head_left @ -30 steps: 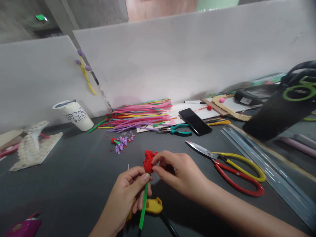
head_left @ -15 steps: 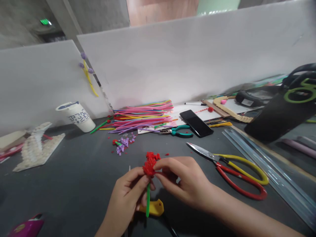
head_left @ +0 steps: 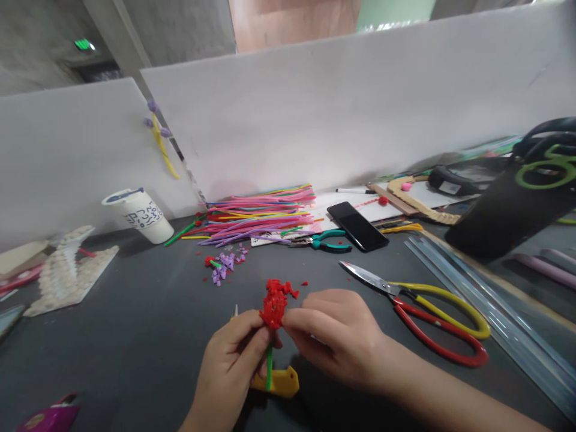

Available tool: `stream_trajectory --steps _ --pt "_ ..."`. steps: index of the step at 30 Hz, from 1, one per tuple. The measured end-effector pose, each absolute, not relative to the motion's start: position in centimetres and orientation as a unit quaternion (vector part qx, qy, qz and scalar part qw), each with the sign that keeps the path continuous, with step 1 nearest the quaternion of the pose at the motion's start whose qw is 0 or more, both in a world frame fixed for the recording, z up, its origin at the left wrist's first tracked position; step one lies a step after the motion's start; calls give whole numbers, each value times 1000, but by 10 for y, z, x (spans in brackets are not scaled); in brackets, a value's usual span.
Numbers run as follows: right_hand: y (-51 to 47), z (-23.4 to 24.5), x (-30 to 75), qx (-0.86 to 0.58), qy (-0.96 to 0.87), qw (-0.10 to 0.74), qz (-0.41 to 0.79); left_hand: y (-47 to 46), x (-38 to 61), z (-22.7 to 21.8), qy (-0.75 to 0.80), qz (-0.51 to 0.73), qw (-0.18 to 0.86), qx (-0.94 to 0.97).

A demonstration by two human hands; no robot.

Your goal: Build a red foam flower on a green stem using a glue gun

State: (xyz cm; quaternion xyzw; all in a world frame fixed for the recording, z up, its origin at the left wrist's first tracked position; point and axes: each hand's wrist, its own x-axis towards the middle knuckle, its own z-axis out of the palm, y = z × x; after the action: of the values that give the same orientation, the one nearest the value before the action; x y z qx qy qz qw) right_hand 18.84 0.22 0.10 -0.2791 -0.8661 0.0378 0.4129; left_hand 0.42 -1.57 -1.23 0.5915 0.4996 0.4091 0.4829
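Red flower [head_left: 273, 303] in hand amid a crowd of craft things

The left hand [head_left: 229, 357] is closed in a pinch on the flower just below its red head, and the green stem [head_left: 269, 367] hangs below the fingers. The right hand [head_left: 342, 339] has its fingertips at the right edge of the head; whether they grip it, I cannot tell. Beneath the stem lies a yellow handle [head_left: 283, 383], partly hidden by the left hand.

Scissors [head_left: 392, 290] with one yellow and one red handle lie open to the right, near the right hand, and beyond them run some clear strips [head_left: 490, 327]. Purple scraps [head_left: 227, 265] are scattered ahead of the flower. Farther back, a pile of coloured stems [head_left: 261, 214] sits beside pliers [head_left: 333, 246] with teal handles and a phone [head_left: 357, 226]. A black bottle [head_left: 499, 204] stands at the far right. A white cup [head_left: 141, 216] and a pale model [head_left: 74, 279] are on the left, with a magenta thing [head_left: 49, 417] cut off at the lower left corner.

The surface [head_left: 148, 348] is dark grey and bordered at the back by white panels [head_left: 315, 114]. A purple and yellow flower [head_left: 159, 141] is by the gap between them. Beyond are a grey wall [head_left: 189, 30] and a lit green sign [head_left: 83, 45].
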Motion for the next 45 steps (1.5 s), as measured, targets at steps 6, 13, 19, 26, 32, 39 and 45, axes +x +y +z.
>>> stream_trajectory --steps 6,13,19,26,32,39,45 --pt "1 0 188 -251 -862 440 20 -17 5 -12 464 439 457 619" --pt "1 1 188 -240 -868 434 14 -20 9 -9 460 461 463 602" --pt "-3 5 187 -260 -840 471 68 -18 5 -10 469 454 423 629" --pt "-3 4 186 -264 -830 482 91 -19 -3 -12 429 492 262 711" --pt "-2 1 185 -256 -840 474 67 -18 -6 -11 398 489 183 754" --pt "-2 0 184 -262 -840 473 55 -17 -12 -19 347 533 74 768" --pt "-2 2 187 -269 -836 472 75 -20 4 -17 491 542 408 547"
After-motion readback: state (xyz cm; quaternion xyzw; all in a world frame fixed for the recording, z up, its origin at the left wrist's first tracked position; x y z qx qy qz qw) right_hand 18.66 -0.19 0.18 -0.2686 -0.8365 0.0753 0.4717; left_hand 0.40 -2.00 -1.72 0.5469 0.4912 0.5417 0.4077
